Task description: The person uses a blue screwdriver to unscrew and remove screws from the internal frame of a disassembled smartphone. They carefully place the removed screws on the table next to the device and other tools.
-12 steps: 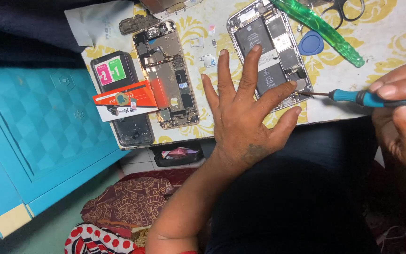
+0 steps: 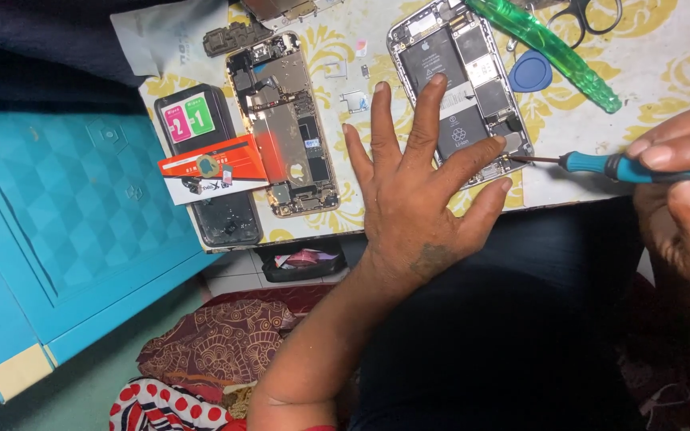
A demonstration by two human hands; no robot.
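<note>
Steadying item: left hand [image 2: 417,203], fingers spread flat and gripping nothing, pressed on the opened phone [image 2: 461,88] at the counter's [image 2: 672,68] near edge toward its right side, fingertips over the battery and lower frame. Working item: right hand [image 2: 680,183], fingers closed around the blue-handled screwdriver [image 2: 640,169], its tip at the phone's lower right corner. Best handled, by judgement, with the flat hand pinning the chassis, the driver held in line with the screw, light pressure, small turns.
</note>
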